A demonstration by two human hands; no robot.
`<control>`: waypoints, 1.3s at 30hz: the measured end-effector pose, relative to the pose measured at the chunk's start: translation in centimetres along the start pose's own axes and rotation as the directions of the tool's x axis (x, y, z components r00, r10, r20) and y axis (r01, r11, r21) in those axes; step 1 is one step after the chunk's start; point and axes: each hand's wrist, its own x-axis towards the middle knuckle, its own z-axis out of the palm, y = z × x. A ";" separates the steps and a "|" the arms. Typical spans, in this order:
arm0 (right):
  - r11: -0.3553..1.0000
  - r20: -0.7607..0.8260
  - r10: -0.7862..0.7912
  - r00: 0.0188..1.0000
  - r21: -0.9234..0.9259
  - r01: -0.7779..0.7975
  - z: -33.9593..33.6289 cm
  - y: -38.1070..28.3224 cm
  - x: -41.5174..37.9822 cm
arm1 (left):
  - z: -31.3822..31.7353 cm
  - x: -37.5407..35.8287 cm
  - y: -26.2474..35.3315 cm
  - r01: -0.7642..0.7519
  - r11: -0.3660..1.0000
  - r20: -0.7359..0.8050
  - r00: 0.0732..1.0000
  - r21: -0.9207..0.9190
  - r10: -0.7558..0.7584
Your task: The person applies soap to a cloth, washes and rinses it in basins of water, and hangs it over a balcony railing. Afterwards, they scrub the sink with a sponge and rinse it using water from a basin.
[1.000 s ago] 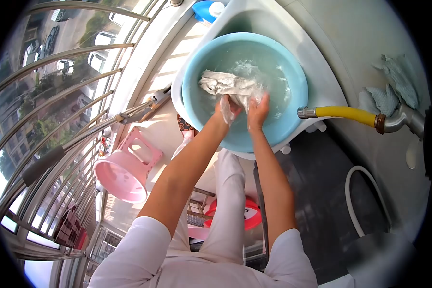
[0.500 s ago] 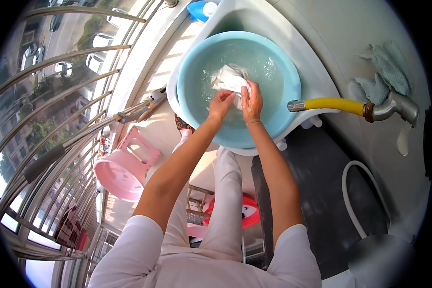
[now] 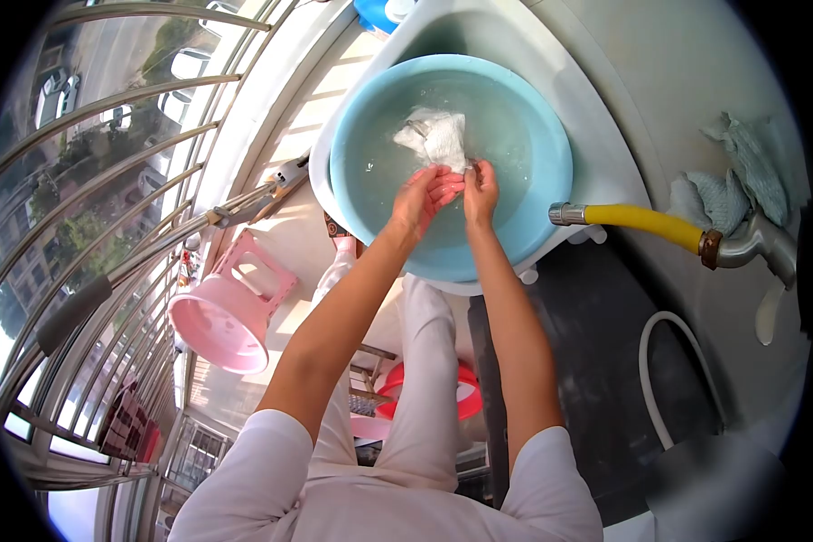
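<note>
A wet, bunched white cloth (image 3: 441, 137) lies in the cloudy water of a round light-blue basin (image 3: 350, 212). At the cloth's near edge, my left hand (image 3: 417, 200) has its thumb against the fabric and its fingers loosely curled, palm partly turned up. Close beside it, my right hand (image 3: 481, 191) pinches the near right corner of the cloth between thumb and fingers. The basin sits inside a white sink (image 3: 596, 158). What lies under the fingers is hidden.
A yellow hose (image 3: 646, 219) on a metal tap reaches the basin's right rim. Grey-green cloths (image 3: 741, 176) hang at the wall. A pink basin (image 3: 221, 321) stands lower left, a red basin (image 3: 470, 397) between my legs. Window bars (image 3: 135, 95) run along the left.
The cloth has spread flatter and shifted slightly away from my hands. My left hand has turned, showing more palm and fingers. The view has moved a little.
</note>
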 end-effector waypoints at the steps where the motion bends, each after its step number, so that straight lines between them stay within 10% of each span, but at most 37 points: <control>1: 1.000 -0.030 -0.028 0.999 0.001 0.028 -0.1 -2.2 -0.5 | -0.7 0.1 0.2 -0.075 0.995 -0.070 0.994 0.061 0.079; 3: 0.997 -0.096 -0.077 0.992 0.001 0.078 -0.4 -4.1 -1.1 | -1.5 -0.8 -1.0 -0.125 0.988 -0.230 0.963 0.086 0.142; 6: 0.724 0.339 -0.368 0.866 -0.479 0.496 0.7 -1.0 -2.2 | -2.4 -1.4 -2.5 -0.176 0.971 -0.433 0.872 0.160 0.230; 9: 0.509 0.461 0.189 0.867 -0.801 0.315 -1.0 -2.6 -1.3 | -3.7 -1.4 -3.1 -0.139 0.957 -0.470 0.847 0.256 0.249; 10: 0.527 0.324 0.085 0.942 -0.817 0.233 -1.3 -1.6 -1.4 | -3.6 -1.5 -2.6 -0.091 0.945 -0.475 0.847 0.314 0.239; 13: 0.690 0.143 -0.061 0.988 -0.710 0.145 -1.7 -1.3 -3.9 | -2.9 -2.2 -2.2 0.022 0.927 -0.516 0.835 0.375 0.189; 17: 0.899 0.200 0.272 0.942 -0.403 -0.174 -4.4 -10.5 -7.1 | -1.4 -4.3 -2.4 0.181 0.983 -0.481 0.864 0.026 -0.147; 20: 0.896 0.236 0.370 0.899 -0.346 -0.278 -6.3 -18.2 -9.6 | 2.4 -9.0 -0.7 0.313 0.911 -0.082 0.935 -0.270 -0.346; 22: 0.911 0.281 0.167 0.945 -0.411 -0.039 -7.4 -18.9 -11.3 | 4.8 -12.0 -0.3 0.183 0.957 -0.058 0.978 -0.226 -0.201; 26: 0.986 0.260 0.081 0.962 -0.164 -0.039 -8.8 -21.6 -13.3 | 8.3 -17.8 1.0 0.090 0.982 0.008 0.996 -0.167 -0.090; 30: 0.936 0.354 0.304 0.884 0.059 -0.346 -9.9 -20.9 -12.6 | 10.6 -21.0 1.8 0.141 0.980 0.015 0.990 -0.137 -0.140; 34: 0.579 0.647 0.490 0.584 0.260 -0.773 -9.0 -16.2 -8.5 | 9.8 -20.9 2.4 0.261 0.957 0.094 0.957 0.125 -0.274; 39: 0.822 0.546 0.510 0.665 -0.082 -0.563 -6.2 -17.1 -4.4 | 3.6 -16.1 2.1 0.313 0.883 0.087 0.928 0.349 -0.363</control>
